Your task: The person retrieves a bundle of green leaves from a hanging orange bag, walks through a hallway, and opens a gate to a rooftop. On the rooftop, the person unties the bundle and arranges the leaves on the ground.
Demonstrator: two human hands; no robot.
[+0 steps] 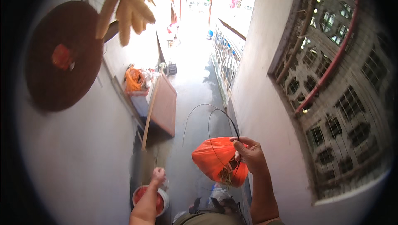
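Observation:
My right hand (250, 153) grips an orange-red plastic bag (213, 156) by its gathered top, together with a thin black wire (228, 117) that loops up and out in wide curves. Dry, brownish plant stalks (227, 175) stick out from the bag's lower side. My left hand (159, 175) hangs low with its fingers curled. A pale, blurred patch shows beside it, and I cannot tell whether the hand holds anything. Just below it stands a white bucket (167, 201) with something red inside, partly covered by my forearm.
A brown wooden panel (163, 103) leans along the left wall, near a container of orange cord (134, 78). Dried loofah-like gourds (127, 10) hang beside a round brown disc (63, 57). A latticed window (329, 100) with wire mesh fills the right wall. A railing (227, 57) lines the passage ahead.

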